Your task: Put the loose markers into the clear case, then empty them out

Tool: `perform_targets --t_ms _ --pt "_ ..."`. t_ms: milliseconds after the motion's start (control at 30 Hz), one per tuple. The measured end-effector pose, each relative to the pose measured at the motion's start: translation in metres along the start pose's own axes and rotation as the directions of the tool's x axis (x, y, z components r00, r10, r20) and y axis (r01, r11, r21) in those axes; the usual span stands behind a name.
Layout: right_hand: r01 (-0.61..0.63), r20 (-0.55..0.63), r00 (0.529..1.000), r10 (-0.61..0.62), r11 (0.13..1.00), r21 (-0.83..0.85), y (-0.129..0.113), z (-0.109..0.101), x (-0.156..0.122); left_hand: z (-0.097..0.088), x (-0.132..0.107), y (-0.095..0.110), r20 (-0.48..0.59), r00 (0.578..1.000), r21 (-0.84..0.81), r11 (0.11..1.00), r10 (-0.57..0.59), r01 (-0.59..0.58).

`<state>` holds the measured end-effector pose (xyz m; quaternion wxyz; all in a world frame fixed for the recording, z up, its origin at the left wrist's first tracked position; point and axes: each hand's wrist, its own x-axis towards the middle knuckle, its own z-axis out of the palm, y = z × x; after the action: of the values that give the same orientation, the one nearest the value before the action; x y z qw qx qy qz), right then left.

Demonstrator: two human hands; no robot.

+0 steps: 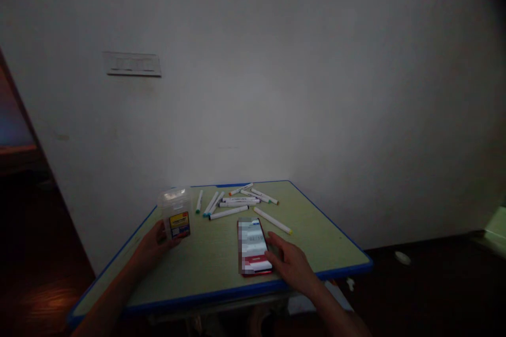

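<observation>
My left hand [155, 244] is wrapped round the lower left side of a clear plastic box [176, 212] with a yellow and blue label, which stands upright on the table [205, 274]. My right hand [290, 261] lies on the table with its fingers stretched out, and the fingertips touch the right edge of a red phone [253, 246] with a lit screen. Several white marker pens [237, 201] with coloured caps lie scattered at the far side of the table, beyond both hands.
The small yellow-green table has a blue rim [221, 295] and stands against a white wall. A wall plate [132, 63] sits high on the left. Dark floor lies to the right, with a small white object [402, 257] on it.
</observation>
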<state>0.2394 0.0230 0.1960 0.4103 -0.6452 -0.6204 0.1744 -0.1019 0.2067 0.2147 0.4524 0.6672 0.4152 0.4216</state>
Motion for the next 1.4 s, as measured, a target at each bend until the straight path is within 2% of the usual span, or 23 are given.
perform_targets --t_ms 267,400,567,767,900,1000,1400 --pt "-0.011 0.015 1.000 0.011 1.000 -0.021 0.001 -0.001 0.000 0.000 0.000 0.001 0.001 1.000 0.027 1.000 -0.016 0.016" --pt "0.003 0.074 0.997 0.001 0.999 -0.050 -0.007 -0.006 -0.003 0.002 -0.004 0.007 -0.015 1.000 0.039 0.999 -0.022 0.023" --pt "0.039 0.133 0.991 -0.020 0.990 -0.135 -0.017 -0.010 -0.004 0.001 -0.003 0.004 -0.018 1.000 0.010 1.000 -0.015 0.015" --pt "0.106 0.102 0.990 -0.093 0.986 -0.126 -0.030 0.008 -0.002 0.001 -0.002 0.003 -0.023 1.000 0.010 1.000 0.008 -0.007" --pt "0.054 0.029 0.998 -0.051 0.988 -0.146 -0.045 0.024 -0.005 0.003 -0.004 0.006 -0.019 1.000 0.047 0.999 -0.010 0.011" --pt "0.044 0.015 0.999 -0.042 0.988 -0.149 -0.050 0.029 -0.005 0.002 -0.004 0.006 -0.011 1.000 0.046 0.999 -0.002 0.003" --pt "0.068 0.110 0.992 -0.068 0.998 0.004 -0.035 0.019 0.009 0.000 -0.001 0.001 0.026 1.000 0.057 0.998 0.002 -0.003"
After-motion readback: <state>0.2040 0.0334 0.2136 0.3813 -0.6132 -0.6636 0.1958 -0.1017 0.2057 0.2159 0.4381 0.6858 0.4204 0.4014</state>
